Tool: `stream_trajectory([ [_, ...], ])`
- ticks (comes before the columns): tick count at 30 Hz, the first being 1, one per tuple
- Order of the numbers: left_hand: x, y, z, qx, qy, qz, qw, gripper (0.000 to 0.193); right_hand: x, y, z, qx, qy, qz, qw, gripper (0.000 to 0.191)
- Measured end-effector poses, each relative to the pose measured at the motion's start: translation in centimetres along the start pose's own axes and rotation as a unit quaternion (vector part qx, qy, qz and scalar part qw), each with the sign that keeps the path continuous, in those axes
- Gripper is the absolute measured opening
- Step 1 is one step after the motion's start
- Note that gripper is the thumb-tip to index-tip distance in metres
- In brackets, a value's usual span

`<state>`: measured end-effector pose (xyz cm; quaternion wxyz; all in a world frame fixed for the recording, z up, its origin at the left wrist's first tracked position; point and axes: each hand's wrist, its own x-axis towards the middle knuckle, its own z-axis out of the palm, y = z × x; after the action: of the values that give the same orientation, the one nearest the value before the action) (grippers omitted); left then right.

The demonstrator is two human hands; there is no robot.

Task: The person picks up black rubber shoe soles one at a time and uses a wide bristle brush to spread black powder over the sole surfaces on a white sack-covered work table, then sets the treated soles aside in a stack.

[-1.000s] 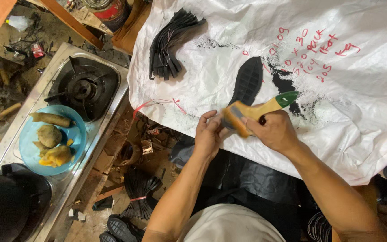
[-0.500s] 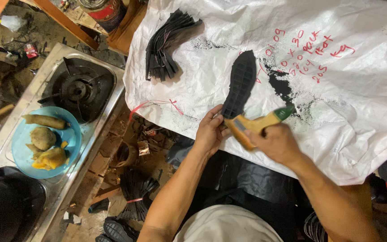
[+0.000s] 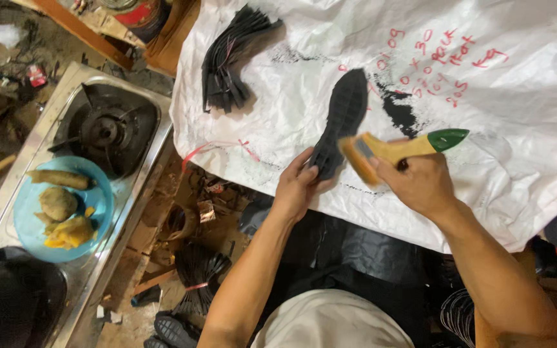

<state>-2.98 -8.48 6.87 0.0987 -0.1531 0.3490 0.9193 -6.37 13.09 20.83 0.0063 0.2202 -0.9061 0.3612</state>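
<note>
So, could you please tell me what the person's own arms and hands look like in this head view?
Both forearms are bare, with no sleeves reaching into view. The left hand and the right hand wear no gloves, and no watch, ring or wristband shows. A light beige garment covers the torso at the bottom edge.

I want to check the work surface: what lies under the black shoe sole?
The shoe sole lies on a white sheet with red writing and black smears. The left hand pins its near end. What supports the sheet is covered.
</note>
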Motion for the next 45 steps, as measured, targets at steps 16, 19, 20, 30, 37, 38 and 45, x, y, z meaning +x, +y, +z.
stream_trajectory([
  [16, -1.6, -0.5, -2.0, 0.102, 0.065, 0.025, 0.992, 0.049, 11.7, 5.4, 2.9, -0.066, -0.005, 0.000, 0.998, 0.032],
  [19, -1.6, -0.6, -2.1, 0.120, 0.067, 0.042, 0.990, 0.049, 12.4, 6.0, 3.1, -0.146, 0.067, 0.032, 0.986, 0.037],
  [20, -1.5, -0.6, -2.0, 0.129, 0.066, 0.056, 0.988, 0.048, 12.7, 6.1, 3.1, -0.171, 0.116, 0.025, 0.978, 0.041],
  [30, -5.3, 3.3, 1.0, 0.494, 0.029, 0.265, 0.827, 0.061, 11.1, 4.4, 1.0, -0.037, 0.170, -0.026, 0.984, 0.025],
  [37, -3.4, 4.6, 1.2, 0.474, 0.087, 0.278, 0.831, 0.035, 8.9, 3.8, -1.6, 0.155, 0.188, 0.082, 0.966, 0.018],
  [38, -3.1, 4.6, 0.9, 0.423, 0.132, 0.236, 0.865, 0.035, 8.6, 3.9, -1.8, 0.186, 0.197, 0.091, 0.958, 0.017],
  [45, -2.2, 3.8, -1.7, 0.208, 0.135, 0.003, 0.969, 0.038, 7.2, 4.1, 0.9, 0.219, 0.158, 0.076, 0.960, 0.021],
])
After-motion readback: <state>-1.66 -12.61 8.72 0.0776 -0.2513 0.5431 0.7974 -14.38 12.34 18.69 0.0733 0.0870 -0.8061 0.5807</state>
